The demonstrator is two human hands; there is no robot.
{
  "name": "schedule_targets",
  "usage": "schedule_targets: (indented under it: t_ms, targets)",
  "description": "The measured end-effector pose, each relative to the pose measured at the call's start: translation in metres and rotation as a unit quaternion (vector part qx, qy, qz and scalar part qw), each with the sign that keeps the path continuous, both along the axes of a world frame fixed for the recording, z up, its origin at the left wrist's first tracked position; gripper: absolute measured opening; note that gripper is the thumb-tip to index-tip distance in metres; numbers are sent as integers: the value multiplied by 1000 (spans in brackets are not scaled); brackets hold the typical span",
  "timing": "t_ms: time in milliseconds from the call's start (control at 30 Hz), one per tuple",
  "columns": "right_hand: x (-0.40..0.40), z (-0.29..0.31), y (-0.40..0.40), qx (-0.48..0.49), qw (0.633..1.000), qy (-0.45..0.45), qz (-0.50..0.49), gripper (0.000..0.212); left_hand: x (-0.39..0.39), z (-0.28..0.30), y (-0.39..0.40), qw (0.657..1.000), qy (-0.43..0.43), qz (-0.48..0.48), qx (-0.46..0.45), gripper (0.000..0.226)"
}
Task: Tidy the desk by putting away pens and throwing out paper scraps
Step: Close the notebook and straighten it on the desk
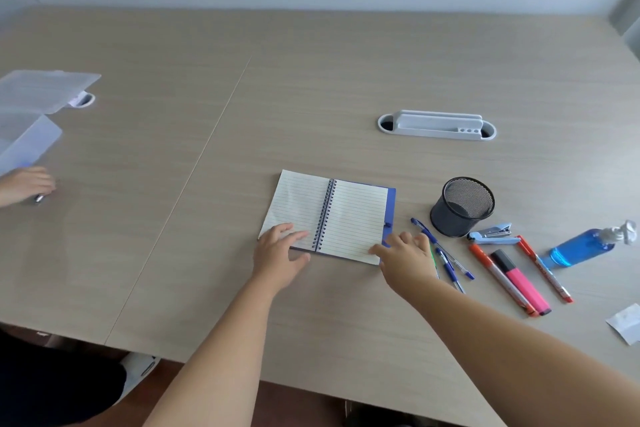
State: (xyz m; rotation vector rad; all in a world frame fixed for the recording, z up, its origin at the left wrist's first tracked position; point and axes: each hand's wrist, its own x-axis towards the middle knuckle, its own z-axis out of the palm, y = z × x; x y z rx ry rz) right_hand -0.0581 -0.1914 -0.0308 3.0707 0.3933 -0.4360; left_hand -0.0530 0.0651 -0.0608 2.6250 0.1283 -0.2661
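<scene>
Just right of the right hand [407, 255], on the desk [311, 80]: blue pens [446, 258], lying side by side, long axes running diagonally from far-left to near-right, nearest barrel all but touching the fingertips [420, 239]. Right fingers spread and loose, gripping nothing, heel resting over the near right corner of the open spiral notebook [329, 215]. Left hand [278, 253] flat on the notebook's left page, fingers [294, 236] relaxed, likewise empty.

Further right of those fingers: two orange-capped markers [498, 277] and a pink highlighter [519, 282], same slant as the pens. Beyond the pens, black mesh pen cup [462, 206] standing upright, apparently empty, well within the right arm's sweep. Beside it a small blue stapler [491, 234], then a blue bottle [585, 246] lying on its side. White paper scrap [625, 322] at the near right edge, well apart from both hands.

Right hand clearly the nearer one for pens; likely a short slide rightward, pinch across the barrels, lift back to the cup.

No brand, label or writing readable anywhere; notebook pages ruled and blank.

Far left: another person's hand [24, 185] near a clear plastic case [34, 104].
</scene>
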Motion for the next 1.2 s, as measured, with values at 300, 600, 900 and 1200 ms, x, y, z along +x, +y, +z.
schedule_targets:
  t_ms: [300,600,900,1200]
  targets:
    - [-1,-1,7,-3,999,25,-41,39,15,-10,-16,997,-48,60,-29,39]
    - [43,-3,3,1,994,51,-101,50,62,-10,-42,993,-37,107,-40,37]
    - [95,-4,-6,12,982,65,-179,45,120,-5,-70,988,-15,134,-80,38]
    - [128,-6,-14,10,978,46,-204,43,147,-7,-85,986,-30,141,-85,38]
